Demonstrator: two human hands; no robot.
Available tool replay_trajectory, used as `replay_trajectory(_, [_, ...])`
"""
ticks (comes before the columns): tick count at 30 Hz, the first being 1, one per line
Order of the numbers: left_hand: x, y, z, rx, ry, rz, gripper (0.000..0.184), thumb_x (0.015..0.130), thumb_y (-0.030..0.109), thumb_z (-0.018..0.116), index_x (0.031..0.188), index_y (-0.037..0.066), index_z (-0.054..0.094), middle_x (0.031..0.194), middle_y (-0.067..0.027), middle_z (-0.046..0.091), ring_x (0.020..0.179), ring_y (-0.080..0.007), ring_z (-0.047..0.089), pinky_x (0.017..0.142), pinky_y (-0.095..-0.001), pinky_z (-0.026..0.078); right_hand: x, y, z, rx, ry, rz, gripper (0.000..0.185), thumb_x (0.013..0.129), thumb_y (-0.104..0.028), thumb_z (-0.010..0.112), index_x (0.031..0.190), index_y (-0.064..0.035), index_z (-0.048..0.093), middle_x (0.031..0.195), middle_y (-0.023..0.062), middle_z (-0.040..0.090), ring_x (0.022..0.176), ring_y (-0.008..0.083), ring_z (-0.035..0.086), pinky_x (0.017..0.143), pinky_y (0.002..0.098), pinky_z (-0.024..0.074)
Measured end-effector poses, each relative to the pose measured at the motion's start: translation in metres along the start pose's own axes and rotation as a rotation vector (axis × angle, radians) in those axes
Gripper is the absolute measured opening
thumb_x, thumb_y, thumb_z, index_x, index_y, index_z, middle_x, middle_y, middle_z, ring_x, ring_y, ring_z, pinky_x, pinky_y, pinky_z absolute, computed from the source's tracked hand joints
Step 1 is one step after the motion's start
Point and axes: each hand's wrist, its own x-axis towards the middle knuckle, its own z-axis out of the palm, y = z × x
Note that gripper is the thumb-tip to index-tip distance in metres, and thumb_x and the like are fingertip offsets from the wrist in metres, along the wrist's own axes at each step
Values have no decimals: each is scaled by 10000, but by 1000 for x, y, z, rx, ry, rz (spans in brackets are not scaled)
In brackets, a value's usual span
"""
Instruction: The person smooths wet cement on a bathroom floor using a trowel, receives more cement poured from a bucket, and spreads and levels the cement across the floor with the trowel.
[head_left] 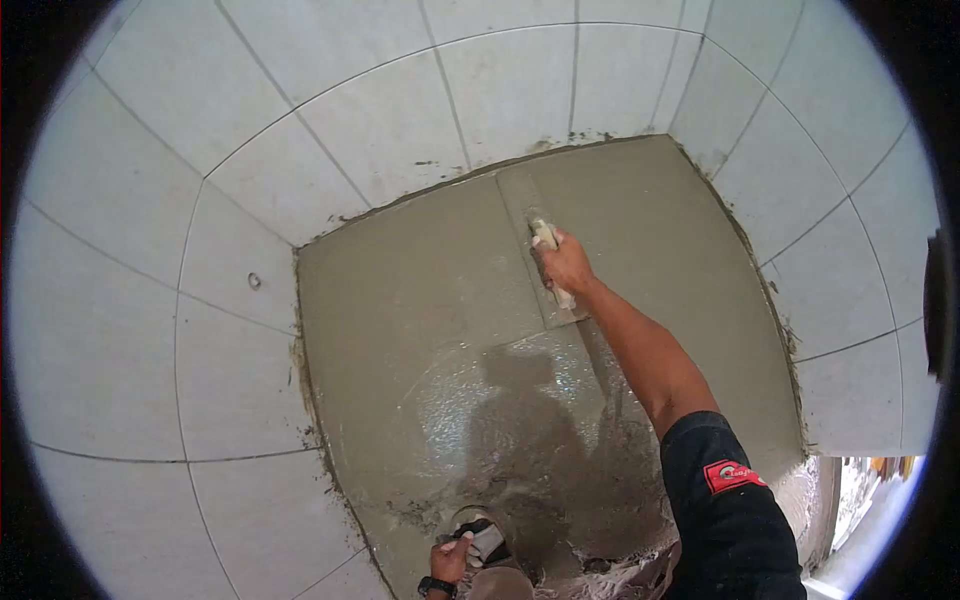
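My right hand is wrapped around the pale handle of a long rectangular finishing trowel. The trowel's blade lies flat on wet grey mortar that covers the floor, with its far end near the back wall. At the bottom of the view, my left hand, with a dark watch at the wrist, is closed on a small grey-and-black thing whose kind I cannot make out. A round, pale-rimmed shape shows partly behind that thing.
Light tiled walls enclose the floor on the left, back and right, with mortar smears along their lower edges. Toward the front the mortar is rougher and wetter, under my shadow. A bright opening is at the lower right.
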Motion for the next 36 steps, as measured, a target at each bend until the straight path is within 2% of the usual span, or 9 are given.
replay_trajectory(3, [5, -7, -4, 36, 8, 16, 469, 864, 342, 758, 540, 61, 569, 504, 26, 466, 478, -91, 414, 464, -318, 328, 24, 32, -48, -5, 68, -19, 449, 903, -277, 594, 1248, 9, 565, 693, 149, 637, 562, 219, 631, 561, 380, 500])
replay_trajectory(5, [-25, 44, 10, -63, 48, -65, 420, 864, 309, 755, 578, 32, 620, 569, -34, 608, 489, -126, 556, 482, -318, 448, 36, 50, -79, -12, 99, -41, 451, 903, -274, 594, 1253, 8, 565, 697, 141, 640, 565, 222, 628, 568, 381, 501])
replay_trajectory(14, [-31, 47, 24, -170, 94, 124, 477, 870, 290, 733, 526, 136, 440, 519, 60, 436, 487, -73, 354, 473, -286, 298, 20, 140, -240, -122, 480, 80, 397, 922, -303, 612, 1130, 35, 626, 695, 98, 632, 581, 201, 613, 582, 362, 495])
replay_trajectory(19, [-27, 39, 21, -88, 129, 81, 513, 856, 320, 754, 527, 155, 396, 535, 74, 369, 507, -76, 310, 489, -304, 240, -19, 169, -327, -41, 302, 105, 388, 919, -316, 652, 1107, 22, 629, 694, 50, 581, 546, 143, 530, 520, 346, 466])
replay_trajectory(21, [-23, 39, 15, 37, 145, 57, 460, 851, 219, 769, 511, 91, 487, 532, 18, 523, 508, -77, 433, 477, -286, 331, -46, 154, -344, 31, 260, 151, 397, 920, -346, 656, 1079, 17, 626, 676, 41, 570, 535, 134, 528, 513, 335, 464])
replay_trajectory(24, [-15, 27, 10, 48, 178, 71, 456, 859, 248, 761, 519, 86, 503, 537, 38, 502, 513, -67, 399, 477, -283, 308, -42, 209, -379, 2, 296, 171, 341, 955, -335, 613, 1047, -7, 611, 682, 28, 573, 524, 114, 526, 507, 298, 472])
replay_trajectory(28, [-7, 9, 1, 53, 175, 44, 463, 856, 261, 760, 518, 96, 489, 543, 59, 471, 522, -56, 358, 476, -293, 281, -97, 189, -384, 204, 61, 255, 309, 965, -298, 598, 1059, -6, 634, 742, 27, 605, 594, 101, 562, 538, 282, 485])
replay_trajectory(33, [-39, 62, 27, 141, 163, 78, 420, 866, 311, 730, 565, 43, 613, 532, 13, 548, 468, -71, 421, 453, -274, 316, -163, 160, -345, -26, -60, 232, 233, 960, -262, 595, 1026, -54, 678, 766, -14, 616, 652, 81, 551, 581, 277, 475])
replay_trajectory(36, [-17, 23, 9, 98, 158, 85, 390, 844, 295, 750, 585, 23, 643, 540, -6, 588, 462, -80, 458, 445, -277, 332, -167, 145, -342, -125, -136, 145, 277, 952, -303, 598, 1061, -58, 667, 781, 0, 623, 678, 105, 552, 604, 315, 484])
